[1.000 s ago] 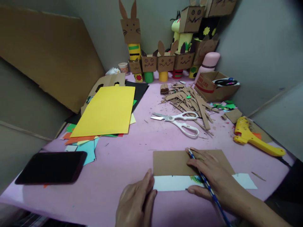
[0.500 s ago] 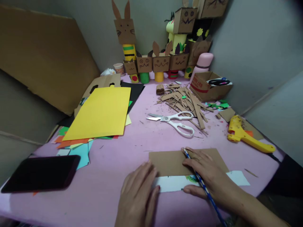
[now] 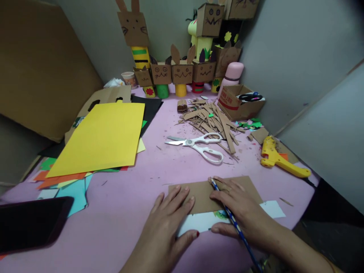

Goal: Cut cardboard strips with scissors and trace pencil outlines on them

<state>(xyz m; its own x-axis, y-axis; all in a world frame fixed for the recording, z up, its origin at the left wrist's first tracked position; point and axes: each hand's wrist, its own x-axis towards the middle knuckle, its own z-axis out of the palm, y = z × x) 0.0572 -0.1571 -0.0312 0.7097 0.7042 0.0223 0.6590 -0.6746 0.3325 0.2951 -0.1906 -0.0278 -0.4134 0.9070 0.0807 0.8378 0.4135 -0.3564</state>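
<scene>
A brown cardboard piece lies on the table, overlapping a white paper strip with a printed green pattern. My left hand rests with spread fingers on the cardboard's left end, its thumb by the strip's lower edge. A blue patterned pencil is held in my right hand, tucked between the fingers and pointing up-left. The right fingertips press on the cardboard, and the thumb touches the strip. Beyond the cardboard lie white-handled scissors with blades apart.
Cardboard scraps are heaped behind the scissors. A yellow glue gun lies at right, near a small box. Yellow sheet, coloured papers and a black phone are at left. Cardboard animal figures and a pink flask stand behind.
My left hand has moved from the strip's left end onto the cardboard, fingers spreading. My right hand keeps its hold on the pencil. The whole view has shifted, so things appear further left.
</scene>
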